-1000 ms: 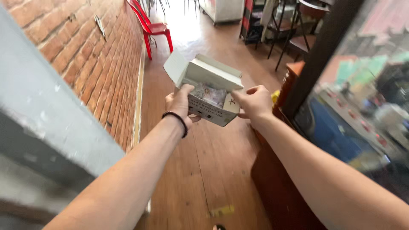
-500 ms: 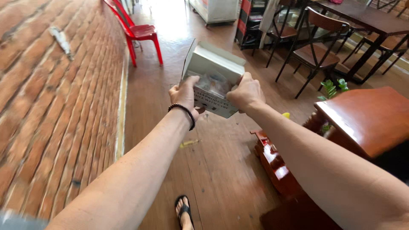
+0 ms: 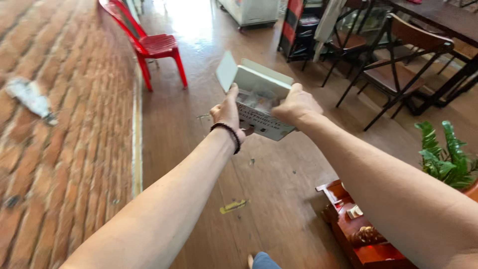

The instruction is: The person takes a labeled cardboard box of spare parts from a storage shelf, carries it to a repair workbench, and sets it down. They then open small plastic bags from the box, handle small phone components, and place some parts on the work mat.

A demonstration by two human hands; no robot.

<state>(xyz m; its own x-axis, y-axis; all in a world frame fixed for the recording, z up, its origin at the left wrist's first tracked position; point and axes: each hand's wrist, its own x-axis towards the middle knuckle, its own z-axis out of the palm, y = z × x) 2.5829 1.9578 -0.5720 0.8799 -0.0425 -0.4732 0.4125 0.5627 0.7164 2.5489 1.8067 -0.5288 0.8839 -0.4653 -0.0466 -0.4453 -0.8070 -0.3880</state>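
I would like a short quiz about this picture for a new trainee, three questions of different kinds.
1. True or false: both hands hold the box.
2. Which wrist wears the dark band? A) left B) right
3. Fill in: the red chair stands beside the ___ wall.

Key
1. True: left hand and right hand hold its sides.
2. A
3. brick
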